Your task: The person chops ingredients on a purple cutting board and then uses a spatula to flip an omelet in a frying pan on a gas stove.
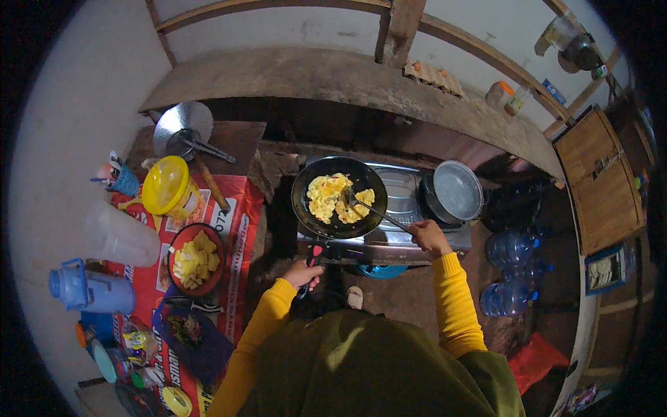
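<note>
Cooked egg (329,197), yellow with small red flecks, lies in pieces in a dark frying pan (312,228) on a steel gas stove (398,193). My left hand (303,274) is closed around the pan's black and red handle (315,255), below the pan. In my right hand (430,237) is the long handle of a metal spatula (383,215). Its blade touches the egg at the middle right of the pan and is partly hidden there. A pot (454,192) with a grey, round top stands on the stove's right side.
Left of me, a red printed cloth (237,260) covers a table with a red bowl of cut yellow pieces (195,258), a yellow bucket (168,185) and a blue jug (94,289). Blue water bottles (505,299) stand on the right. An egg tray (433,78) rests on the back ledge.
</note>
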### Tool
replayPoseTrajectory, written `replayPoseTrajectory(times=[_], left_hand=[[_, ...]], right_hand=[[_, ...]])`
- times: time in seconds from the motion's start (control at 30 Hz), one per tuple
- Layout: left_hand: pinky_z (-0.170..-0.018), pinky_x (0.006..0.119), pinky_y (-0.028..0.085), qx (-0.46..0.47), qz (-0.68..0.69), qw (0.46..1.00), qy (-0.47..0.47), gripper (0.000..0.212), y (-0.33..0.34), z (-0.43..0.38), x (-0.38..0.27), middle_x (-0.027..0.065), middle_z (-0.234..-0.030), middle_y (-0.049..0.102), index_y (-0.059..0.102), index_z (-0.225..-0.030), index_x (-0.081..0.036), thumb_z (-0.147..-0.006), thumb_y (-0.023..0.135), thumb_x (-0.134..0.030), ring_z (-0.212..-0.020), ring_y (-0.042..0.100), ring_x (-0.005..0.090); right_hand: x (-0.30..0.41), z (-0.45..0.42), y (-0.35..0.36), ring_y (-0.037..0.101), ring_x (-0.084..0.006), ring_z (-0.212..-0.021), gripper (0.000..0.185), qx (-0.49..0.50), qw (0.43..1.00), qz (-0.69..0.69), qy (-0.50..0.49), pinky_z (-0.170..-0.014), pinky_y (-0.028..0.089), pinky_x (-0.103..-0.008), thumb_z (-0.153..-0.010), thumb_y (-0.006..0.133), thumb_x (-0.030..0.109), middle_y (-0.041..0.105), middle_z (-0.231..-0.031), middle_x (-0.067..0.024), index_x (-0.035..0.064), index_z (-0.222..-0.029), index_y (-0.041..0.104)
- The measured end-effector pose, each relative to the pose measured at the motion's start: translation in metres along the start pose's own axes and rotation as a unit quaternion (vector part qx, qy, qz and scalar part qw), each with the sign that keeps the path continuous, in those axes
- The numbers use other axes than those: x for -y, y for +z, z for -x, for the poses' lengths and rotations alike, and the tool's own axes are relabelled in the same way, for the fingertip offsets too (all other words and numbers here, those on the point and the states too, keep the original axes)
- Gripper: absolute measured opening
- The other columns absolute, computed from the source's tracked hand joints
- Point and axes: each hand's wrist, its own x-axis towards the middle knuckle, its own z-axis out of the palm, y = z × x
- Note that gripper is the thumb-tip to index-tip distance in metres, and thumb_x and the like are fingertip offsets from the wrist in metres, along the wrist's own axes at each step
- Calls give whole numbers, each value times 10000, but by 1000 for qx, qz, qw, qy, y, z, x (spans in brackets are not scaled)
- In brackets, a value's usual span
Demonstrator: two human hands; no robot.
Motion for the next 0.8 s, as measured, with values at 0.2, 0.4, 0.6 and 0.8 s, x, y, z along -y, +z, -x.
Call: replayPoseTrajectory(times=[0.2,0.4,0.6,0.8], left_hand=[[-372,272,378,-1,3,1000,9,120,-1,0,2,40,-556,496,492,-714,-60,-764,567,-140,-406,442,112],[-373,274,375,7,22,1000,-1,116,-4,-6,8,42,-554,497,487,-717,-60,-762,564,-132,-411,444,115],[-399,268,393,6,-13,1000,5,120,-1,-3,3,52,-575,506,502,-733,-42,-751,579,-133,-424,454,124],[-376,276,373,11,21,1000,-4,120,-3,-7,9,44,-541,493,475,-702,-62,-758,562,-123,-407,442,120]], right_hand=[[18,13,7,343,-58,-390,194,-17,1000,10,19,-364,232,-227,-792,537,204,457,-508,13,37,-711,594],[10,9,11,341,-61,-383,210,9,998,-57,39,-359,235,-232,-805,524,226,465,-511,10,46,-719,591],[12,4,16,342,-69,-379,211,9,997,-61,57,-353,239,-234,-806,539,239,470,-514,10,45,-749,596],[23,1,7,438,-97,-431,256,30,995,94,-14,-400,343,-265,-808,547,251,528,-560,-57,13,-855,628]])
